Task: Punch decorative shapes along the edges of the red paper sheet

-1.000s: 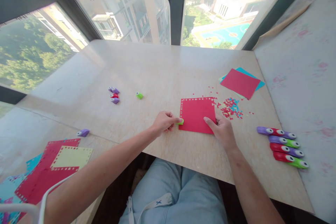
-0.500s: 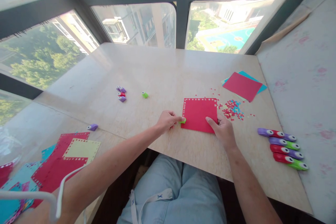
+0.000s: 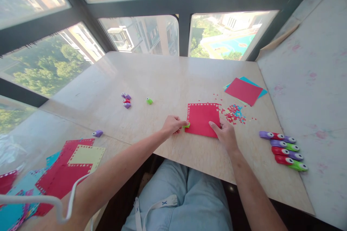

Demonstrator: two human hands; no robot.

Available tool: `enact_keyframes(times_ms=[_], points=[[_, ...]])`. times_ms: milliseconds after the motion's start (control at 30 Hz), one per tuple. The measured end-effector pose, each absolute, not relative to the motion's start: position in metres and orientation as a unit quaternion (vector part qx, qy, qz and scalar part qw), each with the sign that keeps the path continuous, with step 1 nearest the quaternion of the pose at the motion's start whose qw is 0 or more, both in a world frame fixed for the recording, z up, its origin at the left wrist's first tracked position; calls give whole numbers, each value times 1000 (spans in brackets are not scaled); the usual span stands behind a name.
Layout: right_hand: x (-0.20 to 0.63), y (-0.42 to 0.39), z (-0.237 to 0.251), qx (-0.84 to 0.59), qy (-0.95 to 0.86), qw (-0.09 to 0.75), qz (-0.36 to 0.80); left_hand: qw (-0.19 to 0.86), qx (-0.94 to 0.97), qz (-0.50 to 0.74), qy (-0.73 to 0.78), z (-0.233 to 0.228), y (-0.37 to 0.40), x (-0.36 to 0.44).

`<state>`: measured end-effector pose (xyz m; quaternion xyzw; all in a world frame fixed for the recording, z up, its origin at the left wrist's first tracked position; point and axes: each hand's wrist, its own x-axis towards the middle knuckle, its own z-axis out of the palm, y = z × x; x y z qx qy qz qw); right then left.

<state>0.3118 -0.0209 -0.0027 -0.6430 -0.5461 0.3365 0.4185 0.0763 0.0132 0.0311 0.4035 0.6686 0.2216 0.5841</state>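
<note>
A red sheet of paper [image 3: 202, 121] lies in front of me, with small punched holes along its top edge and down most of its left edge. My left hand [image 3: 172, 124] grips a green craft punch [image 3: 187, 125] at the sheet's lower left edge, thumb on top of it. At the opposite side, my right hand [image 3: 223, 131] pinches the sheet's right edge, thumb above and fingers beneath. Small red and blue punched-out paper bits [image 3: 235, 114] are scattered just beyond the right hand.
Red and blue paper sheets [image 3: 244, 91] lie at the far right. Several punches [image 3: 286, 151] stand in rows by the right wall. More punches [image 3: 126, 100], a lone green one [image 3: 149, 101] and a purple one [image 3: 97, 133] sit leftward. Punched sheets [image 3: 65, 169] and a white cable [image 3: 62, 213] are lower left.
My view has tilted up and shifted slightly, so the scene sits a little differently. Both hands keep their hold on the punch and the sheet, with hardly any movement against the table.
</note>
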Motion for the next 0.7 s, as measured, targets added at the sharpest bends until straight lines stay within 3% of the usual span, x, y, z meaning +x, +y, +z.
enact_keyframes(times_ms=[467, 700], points=[[315, -20, -2, -638, -522, 437, 360, 646, 377, 153, 645, 42, 24, 68], [321, -22, -4, -641, -479, 465, 379, 621, 400, 219, 637, 37, 14, 68]])
